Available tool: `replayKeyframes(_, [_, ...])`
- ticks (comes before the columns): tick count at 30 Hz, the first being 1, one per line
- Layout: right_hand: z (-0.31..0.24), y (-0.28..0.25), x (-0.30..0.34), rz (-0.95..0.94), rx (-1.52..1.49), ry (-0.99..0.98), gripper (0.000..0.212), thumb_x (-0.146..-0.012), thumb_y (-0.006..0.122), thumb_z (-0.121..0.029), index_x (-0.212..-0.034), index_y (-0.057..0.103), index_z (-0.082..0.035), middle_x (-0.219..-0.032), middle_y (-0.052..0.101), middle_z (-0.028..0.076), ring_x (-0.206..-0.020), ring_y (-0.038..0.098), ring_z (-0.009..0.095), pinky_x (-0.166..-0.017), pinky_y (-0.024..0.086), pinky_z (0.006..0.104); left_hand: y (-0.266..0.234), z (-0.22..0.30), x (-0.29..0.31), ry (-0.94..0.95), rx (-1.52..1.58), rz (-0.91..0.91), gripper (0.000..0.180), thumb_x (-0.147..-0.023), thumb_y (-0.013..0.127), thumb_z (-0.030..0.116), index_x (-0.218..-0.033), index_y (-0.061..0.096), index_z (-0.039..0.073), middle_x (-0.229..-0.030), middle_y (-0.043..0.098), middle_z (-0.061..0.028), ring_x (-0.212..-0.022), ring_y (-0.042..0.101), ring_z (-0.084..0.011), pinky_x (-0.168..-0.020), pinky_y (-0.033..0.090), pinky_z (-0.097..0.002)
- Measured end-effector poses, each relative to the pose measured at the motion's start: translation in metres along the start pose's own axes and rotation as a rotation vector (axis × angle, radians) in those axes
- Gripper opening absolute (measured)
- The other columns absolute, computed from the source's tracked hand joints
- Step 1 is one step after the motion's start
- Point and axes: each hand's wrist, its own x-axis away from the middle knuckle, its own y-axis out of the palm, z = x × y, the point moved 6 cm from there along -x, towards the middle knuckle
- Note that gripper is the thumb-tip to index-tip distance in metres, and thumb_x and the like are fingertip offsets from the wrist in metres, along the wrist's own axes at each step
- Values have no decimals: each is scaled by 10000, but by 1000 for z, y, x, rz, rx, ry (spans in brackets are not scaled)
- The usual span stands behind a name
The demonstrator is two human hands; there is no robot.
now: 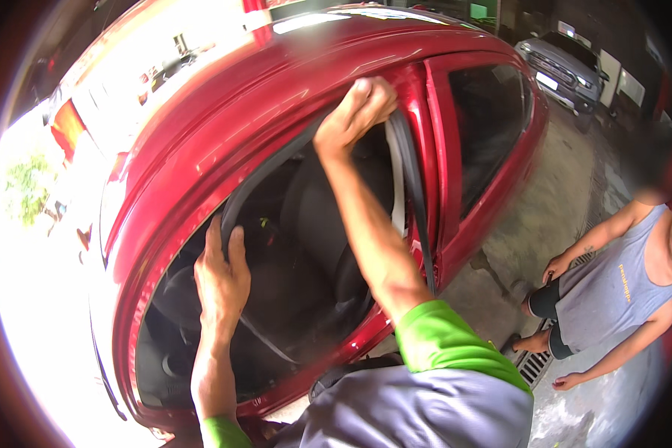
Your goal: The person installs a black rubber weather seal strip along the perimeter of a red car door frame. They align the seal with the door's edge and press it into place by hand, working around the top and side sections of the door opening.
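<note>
A black rubber door seal [265, 175] runs along the top of the red car's [224, 134] door opening, then down the pillar on the right. My left hand [222, 280] has its thumb and fingers on either side of the seal, at the front part of the opening. Higher up, at the upper rear corner, my right hand [357, 112] is closed in a fist around the same strip. From there the seal's length [414, 172] hangs down along the pillar. Through the opening a dark seat [313, 201] shows.
The car's rear door [444, 142] with dark glass is right of the opening. A person in a grey tank top [608, 280] stands at the right, near a floor grate [534, 366]. A grey vehicle [564, 71] is parked farther back.
</note>
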Motion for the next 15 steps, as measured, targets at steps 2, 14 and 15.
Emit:
replayKeyframes(2, [-1, 7, 13, 4, -71, 27, 219, -1075, 461, -195, -1028, 584, -20, -1102, 571, 159, -1052, 482, 310, -969, 341, 462, -1, -10, 1, 314, -79, 219, 464, -1066, 579, 272, -1390, 553, -61, -750, 703, -237, -663, 717, -381, -646, 546, -394])
replayKeyframes(14, [-39, -7, 13, -32, -431, -12, 337, -1106, 407, -276, -1111, 565, 21, -1191, 541, 158, -1174, 507, 285, -1087, 365, 442, -11, -10, 8, -29, -27, 34, 470, -1051, 607, 310, -1363, 577, -40, -815, 693, -300, -676, 725, -379, -664, 554, -422])
replayKeyframes(15, [-49, -16, 21, 33, -529, -2, 338, -1106, 403, -280, -1127, 562, 18, -1211, 542, 160, -1192, 512, 282, -1106, 364, 443, -11, -16, 9, 20, -37, 53, 463, -1045, 610, 295, -1374, 569, -27, -890, 710, -301, -802, 743, -420, -738, 570, -451])
